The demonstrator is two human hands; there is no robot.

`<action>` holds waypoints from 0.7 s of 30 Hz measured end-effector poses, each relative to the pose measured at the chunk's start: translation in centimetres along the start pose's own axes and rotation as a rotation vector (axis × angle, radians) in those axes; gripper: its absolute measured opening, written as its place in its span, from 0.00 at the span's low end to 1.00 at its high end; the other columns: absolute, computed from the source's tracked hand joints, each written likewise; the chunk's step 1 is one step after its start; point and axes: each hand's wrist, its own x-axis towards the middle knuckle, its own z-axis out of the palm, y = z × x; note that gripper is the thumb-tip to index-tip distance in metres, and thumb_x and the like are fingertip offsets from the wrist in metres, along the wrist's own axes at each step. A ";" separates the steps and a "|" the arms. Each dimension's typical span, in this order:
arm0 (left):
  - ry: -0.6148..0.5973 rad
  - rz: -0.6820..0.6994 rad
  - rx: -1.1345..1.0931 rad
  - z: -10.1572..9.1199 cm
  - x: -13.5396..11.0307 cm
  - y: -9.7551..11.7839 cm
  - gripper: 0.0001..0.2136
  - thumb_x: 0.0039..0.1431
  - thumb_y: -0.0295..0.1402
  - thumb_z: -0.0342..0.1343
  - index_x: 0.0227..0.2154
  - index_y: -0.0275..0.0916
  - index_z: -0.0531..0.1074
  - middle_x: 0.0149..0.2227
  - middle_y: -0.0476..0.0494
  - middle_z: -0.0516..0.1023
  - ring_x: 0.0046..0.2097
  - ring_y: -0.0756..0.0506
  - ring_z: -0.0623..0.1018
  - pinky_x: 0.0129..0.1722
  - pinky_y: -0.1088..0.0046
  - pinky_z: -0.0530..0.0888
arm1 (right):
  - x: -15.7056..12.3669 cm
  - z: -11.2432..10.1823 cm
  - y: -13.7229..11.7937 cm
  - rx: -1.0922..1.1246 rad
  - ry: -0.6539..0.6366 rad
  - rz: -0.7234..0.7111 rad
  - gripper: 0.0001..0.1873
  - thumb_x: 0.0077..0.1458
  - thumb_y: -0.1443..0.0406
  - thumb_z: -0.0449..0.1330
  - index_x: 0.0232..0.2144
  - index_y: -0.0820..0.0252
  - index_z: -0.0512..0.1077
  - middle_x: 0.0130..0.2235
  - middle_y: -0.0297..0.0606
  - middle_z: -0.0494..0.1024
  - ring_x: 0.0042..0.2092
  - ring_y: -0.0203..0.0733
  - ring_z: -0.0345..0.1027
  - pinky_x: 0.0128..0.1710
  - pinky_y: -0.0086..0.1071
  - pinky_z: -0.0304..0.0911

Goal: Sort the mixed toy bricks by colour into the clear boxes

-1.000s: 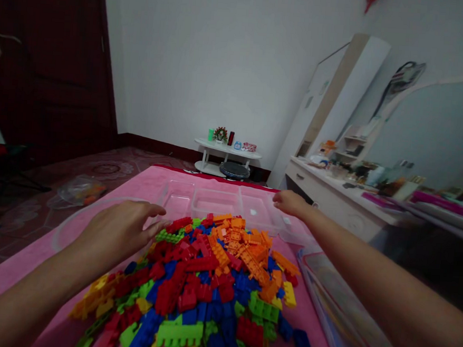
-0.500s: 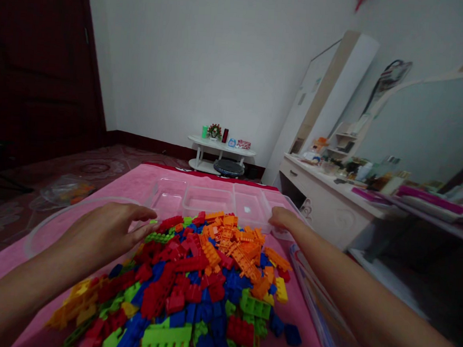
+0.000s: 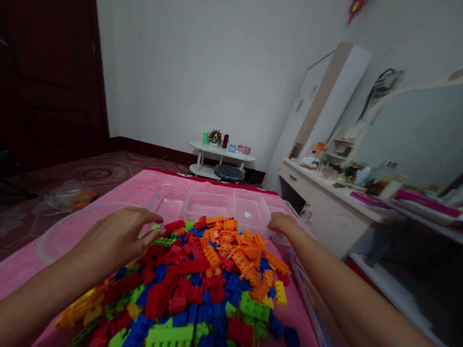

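A heap of toy building bricks [image 3: 192,282] in red, blue, green, orange and yellow covers the near middle of the pink cloth. At its back left edge is my left hand [image 3: 126,235], thumb and index finger apart, with no brick visible between them. Orange bricks [image 3: 245,254] are gathered at the heap's back right. My right hand [image 3: 283,224] reaches over the rightmost clear plastic container [image 3: 272,204], fingers curled; their tips, and anything in them, are hidden. More clear containers stand in the row: a left one [image 3: 170,198], a wide one [image 3: 209,206] and another [image 3: 249,201].
A clear round rim [image 3: 46,242] lies on the pink cloth [image 3: 144,180] by my left forearm. Beside my right forearm is a clear plastic item [image 3: 313,306]. A white dresser [image 3: 328,201] stands to the right, a low white table [image 3: 221,150] by the wall.
The camera view has shifted slightly. My left hand is a little farther right along the heap's edge. My right hand stays over the rightmost container, and the bricks look the same.
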 end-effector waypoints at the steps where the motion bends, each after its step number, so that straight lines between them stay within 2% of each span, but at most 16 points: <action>1: 0.013 0.030 -0.022 0.1 0.0 0.3 0.21 0.57 0.49 0.46 0.42 0.41 0.76 0.43 0.40 0.78 0.46 0.39 0.75 0.47 0.66 0.69 | -0.3 -0.3 -0.3 0.011 0.051 0.003 0.18 0.55 0.62 0.59 0.46 0.67 0.69 0.49 0.50 0.71 0.49 0.50 0.67 0.45 0.45 0.64; 3: 0.033 0.102 -0.080 0.2 0.0 1.0 0.20 0.58 0.47 0.47 0.40 0.40 0.76 0.43 0.40 0.78 0.46 0.40 0.75 0.49 0.65 0.68 | -0.9 -0.8 -1.2 0.044 0.176 -0.028 0.20 0.56 0.62 0.57 0.49 0.68 0.68 0.52 0.56 0.68 0.54 0.56 0.61 0.49 0.47 0.59; 4: 0.039 0.137 -0.111 0.3 0.0 1.3 0.19 0.58 0.46 0.47 0.40 0.40 0.77 0.43 0.40 0.78 0.46 0.40 0.75 0.49 0.65 0.68 | -1.3 -1.0 -1.9 0.068 0.231 -0.067 0.20 0.58 0.61 0.54 0.50 0.67 0.68 0.54 0.56 0.67 0.56 0.56 0.59 0.51 0.46 0.57; 6: 0.037 0.185 -0.160 0.6 0.0 1.8 0.17 0.58 0.44 0.47 0.39 0.41 0.77 0.43 0.40 0.78 0.46 0.41 0.75 0.49 0.65 0.69 | -1.8 -1.3 -3.6 0.125 0.298 -0.172 0.20 0.61 0.58 0.48 0.51 0.60 0.67 0.55 0.49 0.68 0.58 0.50 0.58 0.53 0.40 0.55; 8: 0.032 0.204 -0.185 0.9 0.0 2.2 0.16 0.58 0.42 0.48 0.39 0.41 0.77 0.43 0.41 0.78 0.45 0.41 0.75 0.48 0.65 0.69 | -2.1 -1.3 -5.6 0.182 0.301 -0.260 0.22 0.61 0.54 0.45 0.51 0.57 0.67 0.54 0.44 0.70 0.55 0.45 0.62 0.51 0.34 0.57; 11: 0.022 0.211 -0.192 1.0 -0.2 2.5 0.15 0.59 0.41 0.48 0.40 0.42 0.77 0.42 0.42 0.78 0.45 0.42 0.75 0.48 0.66 0.69 | -1.8 -0.9 -8.4 0.244 0.244 -0.282 0.29 0.58 0.48 0.46 0.51 0.62 0.67 0.52 0.48 0.72 0.52 0.46 0.66 0.46 0.33 0.61; 13: 0.010 0.209 -0.191 1.0 -0.2 2.6 0.15 0.59 0.41 0.48 0.40 0.42 0.76 0.42 0.42 0.78 0.45 0.42 0.75 0.48 0.66 0.69 | -1.2 -0.6 -9.7 0.266 0.176 -0.258 0.30 0.55 0.48 0.50 0.50 0.65 0.68 0.50 0.52 0.73 0.50 0.49 0.68 0.42 0.34 0.64; 16: -0.009 0.188 -0.194 0.9 -0.4 2.7 0.14 0.59 0.40 0.48 0.40 0.42 0.76 0.43 0.43 0.77 0.46 0.43 0.75 0.48 0.67 0.69 | -0.1 -0.3 -10.8 0.277 0.057 -0.222 0.24 0.51 0.57 0.57 0.46 0.66 0.72 0.43 0.53 0.77 0.43 0.50 0.73 0.36 0.33 0.65; 18: -0.020 0.182 -0.197 0.9 -0.4 2.7 0.13 0.59 0.38 0.49 0.40 0.43 0.76 0.42 0.43 0.77 0.45 0.43 0.75 0.47 0.68 0.69 | 0.4 -0.3 -11.3 0.274 -0.006 -0.209 0.20 0.48 0.62 0.58 0.43 0.67 0.74 0.38 0.52 0.79 0.39 0.49 0.75 0.33 0.33 0.66; 21: -0.019 0.188 -0.197 1.0 -0.4 2.7 0.13 0.59 0.38 0.49 0.40 0.43 0.76 0.41 0.43 0.78 0.44 0.43 0.74 0.47 0.68 0.69 | 0.7 -0.2 -11.6 0.270 -0.060 -0.201 0.17 0.46 0.65 0.58 0.39 0.67 0.76 0.34 0.51 0.80 0.37 0.49 0.75 0.33 0.33 0.66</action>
